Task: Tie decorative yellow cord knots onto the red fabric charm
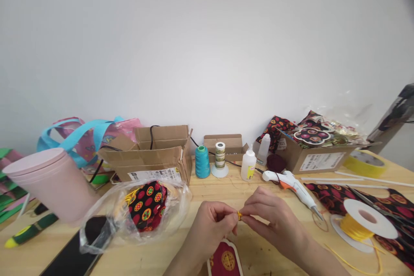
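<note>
My left hand [217, 223] and my right hand [271, 220] meet over the front of the table, fingertips pinched. Between them is a small knotted piece of yellow cord [239, 214], which both hands grip from either side. Below the hands lies a dark red fabric piece with a pale border and a gold round emblem [228, 260], partly cut off by the frame's lower edge. Whether the cord is joined to that piece cannot be seen.
On the right are a yellow cord spool [357, 226], patterned cloth [330, 198] and a glue gun [293, 185]. Behind stand a glue bottle [248, 168], teal thread cone [202, 164] and cardboard boxes [155, 161]. Leftward are a plastic bag [113, 220] and pink cup [53, 187].
</note>
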{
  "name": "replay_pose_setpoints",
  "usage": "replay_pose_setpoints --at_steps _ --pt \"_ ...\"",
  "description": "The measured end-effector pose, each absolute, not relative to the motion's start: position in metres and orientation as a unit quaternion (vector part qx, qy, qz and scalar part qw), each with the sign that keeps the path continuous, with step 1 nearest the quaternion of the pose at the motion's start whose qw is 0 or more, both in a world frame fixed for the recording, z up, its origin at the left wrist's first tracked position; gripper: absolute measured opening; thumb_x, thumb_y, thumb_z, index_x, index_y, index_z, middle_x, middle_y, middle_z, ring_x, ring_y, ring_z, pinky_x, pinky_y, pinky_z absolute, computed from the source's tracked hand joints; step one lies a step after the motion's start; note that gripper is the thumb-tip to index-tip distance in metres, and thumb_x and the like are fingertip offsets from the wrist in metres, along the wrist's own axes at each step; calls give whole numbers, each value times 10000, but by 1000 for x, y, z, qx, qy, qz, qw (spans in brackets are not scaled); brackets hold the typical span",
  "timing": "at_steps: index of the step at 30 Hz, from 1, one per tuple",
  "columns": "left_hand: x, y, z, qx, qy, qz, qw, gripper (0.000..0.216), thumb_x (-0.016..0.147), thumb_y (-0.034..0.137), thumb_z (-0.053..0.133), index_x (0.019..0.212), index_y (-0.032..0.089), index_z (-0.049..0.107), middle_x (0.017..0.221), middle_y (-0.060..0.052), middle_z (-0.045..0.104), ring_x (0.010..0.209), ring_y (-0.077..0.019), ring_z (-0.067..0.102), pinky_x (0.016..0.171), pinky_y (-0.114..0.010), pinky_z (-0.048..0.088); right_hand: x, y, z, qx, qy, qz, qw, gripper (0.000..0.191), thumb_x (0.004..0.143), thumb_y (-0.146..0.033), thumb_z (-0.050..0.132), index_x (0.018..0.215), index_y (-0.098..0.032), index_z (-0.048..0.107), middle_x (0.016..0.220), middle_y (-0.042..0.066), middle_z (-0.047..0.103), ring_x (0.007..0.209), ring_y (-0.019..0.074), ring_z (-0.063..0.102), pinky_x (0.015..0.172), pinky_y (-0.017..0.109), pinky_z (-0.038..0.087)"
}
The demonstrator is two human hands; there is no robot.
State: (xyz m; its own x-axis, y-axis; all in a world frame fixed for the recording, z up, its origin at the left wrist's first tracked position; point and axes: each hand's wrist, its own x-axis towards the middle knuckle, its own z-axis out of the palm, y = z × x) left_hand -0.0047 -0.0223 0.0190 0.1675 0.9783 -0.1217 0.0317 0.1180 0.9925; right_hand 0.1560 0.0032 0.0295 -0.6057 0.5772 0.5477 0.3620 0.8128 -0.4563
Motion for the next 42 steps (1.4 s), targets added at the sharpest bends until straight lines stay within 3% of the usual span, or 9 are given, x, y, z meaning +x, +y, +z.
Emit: replay_pose_setpoints --at_steps 5,16,26,33,42 --pt "-5 -23 20 525 480 411 570 192 647 264 531 555 116 610 453 23 522 382 -48 337 388 -175 234 156 2 31 -266 -893 123 341 140 761 -164 456 753 -189 593 645 37 586 615 142 486 544 264 388" --pt "1 -26 26 462 469 424 622 192 612 296 597 563 113 622 482 21 518 415 -60 389 427 -188 302 151 3 24 -299 -850 156 404 136 714 -124 472 636 -193 560 580 8 563 566 120 483 525 240 392" --pt "-2 -27 21 496 456 425 604 226 652 303 552 555 112 624 479 15 514 410 -60 381 424 -188 291 159 5 32 -269 -867 203 367 115 755 -187 480 730 -204 591 637 25 585 624 133 509 567 258 401" --pt "-3 -26 20 536 456 404 585 251 661 315 540 540 113 628 436 35 445 409 -60 350 415 -186 262 155 3 28 -290 -858 175 386 116 694 -116 476 644 -193 547 595 7 542 590 124 485 543 245 390" --pt "5 -23 15 458 453 468 605 214 627 278 598 763 115 629 565 -10 582 447 -69 447 442 -190 368 149 1 26 -330 -830 147 426 120 650 -87 481 591 -185 516 572 2 543 570 128 477 541 254 387"
